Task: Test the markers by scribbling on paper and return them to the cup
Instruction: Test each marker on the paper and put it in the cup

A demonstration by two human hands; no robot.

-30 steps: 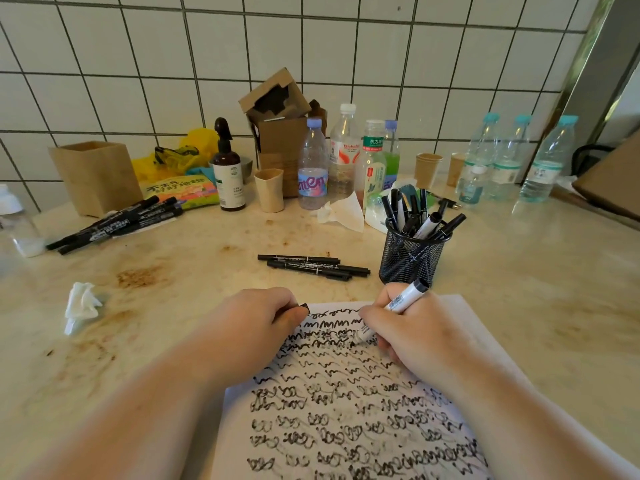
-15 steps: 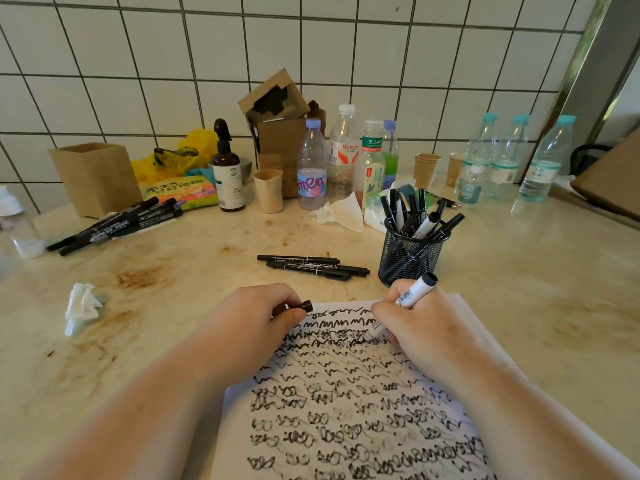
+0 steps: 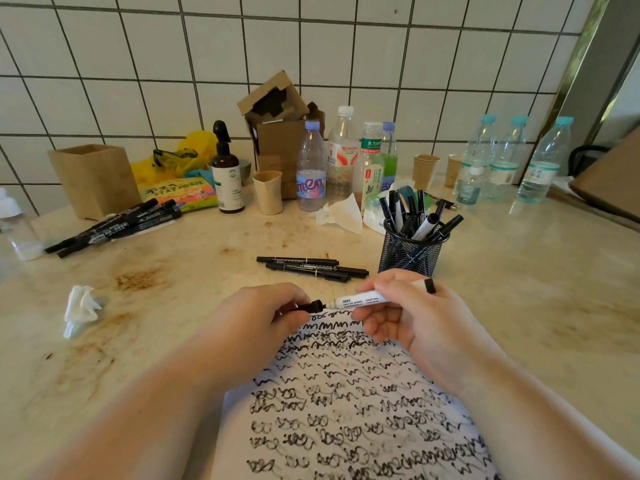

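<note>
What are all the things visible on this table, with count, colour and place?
paper: one, white with black scribbles, front centre
white marker: one, in right hand
cap: one, black, in left hand
mesh cup: one, black, holding markers, behind right hand
loose markers: a few, black, left of cup
marker pile: several, black, far left
bottles: many, mostly clear, by wall
table: beige, stained
left hand: pinches cap
right hand: grips marker

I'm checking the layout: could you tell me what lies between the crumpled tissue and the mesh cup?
In the head view, three black markers lie on the table between the tissue and the cup.
</note>
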